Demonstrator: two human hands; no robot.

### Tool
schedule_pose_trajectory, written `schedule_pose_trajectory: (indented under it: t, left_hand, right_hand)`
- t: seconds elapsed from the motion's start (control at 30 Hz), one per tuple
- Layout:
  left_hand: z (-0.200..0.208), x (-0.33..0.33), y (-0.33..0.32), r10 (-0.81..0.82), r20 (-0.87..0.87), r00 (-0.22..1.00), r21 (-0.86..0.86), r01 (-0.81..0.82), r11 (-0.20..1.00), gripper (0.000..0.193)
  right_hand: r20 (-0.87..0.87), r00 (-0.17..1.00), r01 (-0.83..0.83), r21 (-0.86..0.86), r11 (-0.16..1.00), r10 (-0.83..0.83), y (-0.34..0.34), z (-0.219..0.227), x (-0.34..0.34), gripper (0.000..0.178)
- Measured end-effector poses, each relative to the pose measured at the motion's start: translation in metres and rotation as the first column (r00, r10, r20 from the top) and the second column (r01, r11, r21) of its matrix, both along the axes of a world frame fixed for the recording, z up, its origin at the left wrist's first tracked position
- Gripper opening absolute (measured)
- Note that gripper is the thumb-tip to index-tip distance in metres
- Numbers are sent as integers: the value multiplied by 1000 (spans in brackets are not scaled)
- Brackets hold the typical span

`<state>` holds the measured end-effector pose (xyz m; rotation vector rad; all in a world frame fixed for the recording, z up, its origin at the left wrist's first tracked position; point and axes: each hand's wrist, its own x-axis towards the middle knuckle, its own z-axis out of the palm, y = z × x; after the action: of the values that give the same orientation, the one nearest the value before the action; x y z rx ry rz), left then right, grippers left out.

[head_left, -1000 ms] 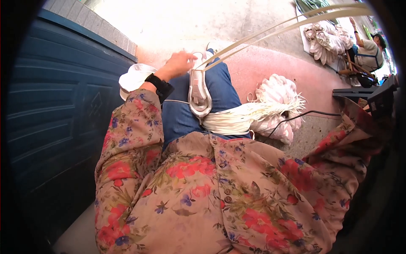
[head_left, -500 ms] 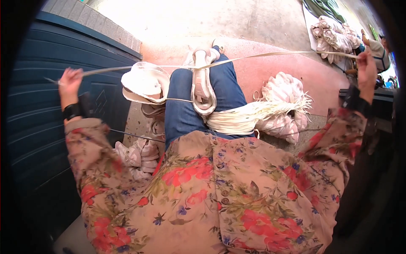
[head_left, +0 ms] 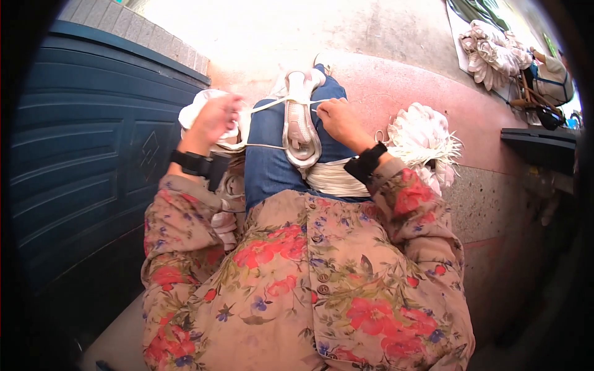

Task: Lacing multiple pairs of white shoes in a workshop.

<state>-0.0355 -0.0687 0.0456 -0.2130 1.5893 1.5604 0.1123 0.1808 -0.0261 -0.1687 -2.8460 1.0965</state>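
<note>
A pale pink and white shoe (head_left: 299, 127) sits upright between my knees, its opening toward me. Across its far part runs a white shoelace (head_left: 270, 106), reaching out to both sides. My left hand (head_left: 215, 123) is closed on the lace's left length, beside a white rounded container (head_left: 197, 105); its fingers are slightly blurred. Close to the shoe's right side, my right hand (head_left: 341, 122) pinches the other length between thumb and fingers. Over my lap lies a thick bundle of white laces (head_left: 334, 178), partly covered by my right wrist.
Several pale shoes (head_left: 421, 127) are heaped by my right knee, with more shoes (head_left: 226, 224) low on the left. A dark blue panelled door (head_left: 80, 161) borders my left side. Farther off at the right stand another shoe pile (head_left: 492, 55) and a dark ledge (head_left: 537, 142).
Both hands have come inward from far out at the sides, bringing the lace ends near the shoe. The lace, taut and wide before, now spans a much shorter stretch.
</note>
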Motion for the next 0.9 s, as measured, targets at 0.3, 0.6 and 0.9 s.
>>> schedule_pose_trajectory:
  t: [0.3, 0.6, 0.9]
  left_hand:
    - [-16, 55, 55, -280, -293, 914, -296, 192, 936, 18]
    - [-42, 54, 65, -393, -589, 706, -503, 61, 862, 21]
    - [-48, 49, 73, -482, -727, 489, -557, -9, 831, 22]
  right_hand:
    - [27, 997, 66, 211, 975, -73, -12, 11, -12, 17]
    - [-133, 958, -141, 557, 818, 255, -17, 19, -24, 8]
    - [-147, 989, 69, 335, 940, -20, -15, 12, -19, 8]
